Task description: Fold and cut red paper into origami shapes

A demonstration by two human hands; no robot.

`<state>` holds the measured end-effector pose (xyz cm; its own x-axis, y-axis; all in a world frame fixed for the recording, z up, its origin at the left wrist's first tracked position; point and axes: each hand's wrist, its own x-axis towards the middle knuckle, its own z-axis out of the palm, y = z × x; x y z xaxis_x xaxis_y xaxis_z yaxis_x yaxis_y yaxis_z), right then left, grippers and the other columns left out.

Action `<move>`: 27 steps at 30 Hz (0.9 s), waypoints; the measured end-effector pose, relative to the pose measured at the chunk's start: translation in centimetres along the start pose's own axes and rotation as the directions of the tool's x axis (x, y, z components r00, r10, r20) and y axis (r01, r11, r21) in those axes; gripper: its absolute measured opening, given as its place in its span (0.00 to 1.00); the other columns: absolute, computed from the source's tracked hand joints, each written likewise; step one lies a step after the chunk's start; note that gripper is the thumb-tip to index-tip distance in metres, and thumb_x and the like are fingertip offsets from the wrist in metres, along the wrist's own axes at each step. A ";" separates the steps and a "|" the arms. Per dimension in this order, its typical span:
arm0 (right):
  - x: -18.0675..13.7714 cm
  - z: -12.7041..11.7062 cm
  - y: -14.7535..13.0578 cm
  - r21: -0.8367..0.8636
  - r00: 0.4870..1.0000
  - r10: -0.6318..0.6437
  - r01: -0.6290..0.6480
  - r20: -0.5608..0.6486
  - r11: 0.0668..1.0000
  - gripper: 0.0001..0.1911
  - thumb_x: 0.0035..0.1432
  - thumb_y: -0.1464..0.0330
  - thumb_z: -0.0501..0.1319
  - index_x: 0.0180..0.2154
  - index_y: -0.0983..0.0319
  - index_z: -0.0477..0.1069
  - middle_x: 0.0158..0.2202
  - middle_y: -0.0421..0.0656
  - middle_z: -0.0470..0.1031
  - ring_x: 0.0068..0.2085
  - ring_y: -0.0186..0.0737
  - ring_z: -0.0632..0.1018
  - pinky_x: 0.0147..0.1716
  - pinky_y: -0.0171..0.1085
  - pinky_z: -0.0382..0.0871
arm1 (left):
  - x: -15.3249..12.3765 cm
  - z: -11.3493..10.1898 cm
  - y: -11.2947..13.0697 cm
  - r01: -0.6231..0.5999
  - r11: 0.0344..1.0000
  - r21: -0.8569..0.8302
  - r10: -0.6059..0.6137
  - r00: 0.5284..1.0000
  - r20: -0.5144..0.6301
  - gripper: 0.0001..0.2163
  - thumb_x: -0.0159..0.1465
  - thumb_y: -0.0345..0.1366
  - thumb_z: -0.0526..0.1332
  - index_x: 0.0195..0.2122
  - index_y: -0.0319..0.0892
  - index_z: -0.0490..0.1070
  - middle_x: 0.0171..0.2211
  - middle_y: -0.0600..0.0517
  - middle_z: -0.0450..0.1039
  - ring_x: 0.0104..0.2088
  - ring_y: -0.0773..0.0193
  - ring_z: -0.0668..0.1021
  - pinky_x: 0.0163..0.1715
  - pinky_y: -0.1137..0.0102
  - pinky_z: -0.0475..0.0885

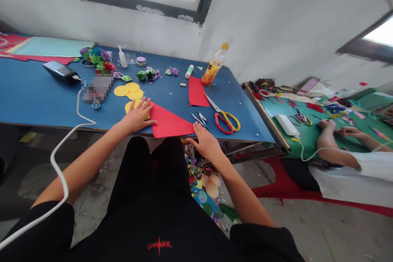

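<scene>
Flat, pointy red paper (170,120) lies on the edge of the blue table (170,95). The left hand (138,115) is spread over its wide end and round yellow papers (128,107). The right hand (205,141) touches the tip; I can't tell if it pinches. Metal scissors (217,110) lie near.

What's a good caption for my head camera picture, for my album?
Left hand and right hand on pointed red paper at a blue table, scissors nearby.

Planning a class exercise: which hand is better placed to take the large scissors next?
Probably the right hand: nearer the scissors, at one corner of the red triangle; the left hand is farther.
</scene>
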<state>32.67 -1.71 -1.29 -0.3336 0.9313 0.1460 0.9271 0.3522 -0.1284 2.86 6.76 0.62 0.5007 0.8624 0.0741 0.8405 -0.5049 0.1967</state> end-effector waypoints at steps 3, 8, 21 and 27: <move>-1.0 0.3 0.8 0.097 0.990 -0.028 0.041 -0.138 0.994 0.26 0.66 0.58 0.48 0.55 0.67 0.68 0.57 0.55 0.68 0.59 0.50 0.68 0.58 0.49 0.63 | -2.0 0.4 0.8 -0.293 0.949 -0.115 0.288 0.956 -0.053 0.29 0.62 0.52 0.55 0.60 0.41 0.62 0.64 0.43 0.57 0.64 0.52 0.59 0.62 0.54 0.53; -0.7 -0.2 0.0 0.377 0.937 0.085 0.052 -0.338 0.925 0.18 0.65 0.60 0.51 0.45 0.61 0.75 0.48 0.49 0.77 0.50 0.47 0.76 0.53 0.47 0.69 | -2.7 -0.1 1.8 -0.339 0.906 -0.254 0.298 0.936 -0.187 0.15 0.66 0.40 0.51 0.39 0.42 0.78 0.37 0.47 0.80 0.38 0.59 0.80 0.40 0.66 0.72; 0.0 -5.6 -3.7 0.983 0.920 0.347 0.174 -0.183 0.058 0.27 0.49 0.48 0.63 0.47 0.54 0.69 0.48 0.46 0.76 0.50 0.50 0.76 0.46 0.46 0.73 | -4.6 -7.9 7.2 -0.163 0.029 -0.986 -0.278 0.946 -0.165 0.10 0.53 0.42 0.69 0.32 0.40 0.78 0.24 0.54 0.76 0.22 0.72 0.74 0.22 0.78 0.68; 0.2 -5.1 -5.1 0.996 0.977 0.205 0.078 -0.067 -0.044 0.50 0.40 0.29 0.41 0.54 0.52 0.65 0.59 0.45 0.66 0.56 0.52 0.71 0.47 0.47 0.72 | -5.2 -7.9 6.2 -0.036 -0.332 -0.943 -0.334 0.939 0.082 0.08 0.55 0.38 0.66 0.34 0.40 0.76 0.26 0.54 0.76 0.24 0.71 0.76 0.25 0.78 0.71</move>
<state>28.76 -3.82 4.38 -0.1247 0.9753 0.1823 -0.2374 0.1490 -0.9599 3.87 -0.61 9.13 0.2060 0.9756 -0.0760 -0.4921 0.1704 0.8537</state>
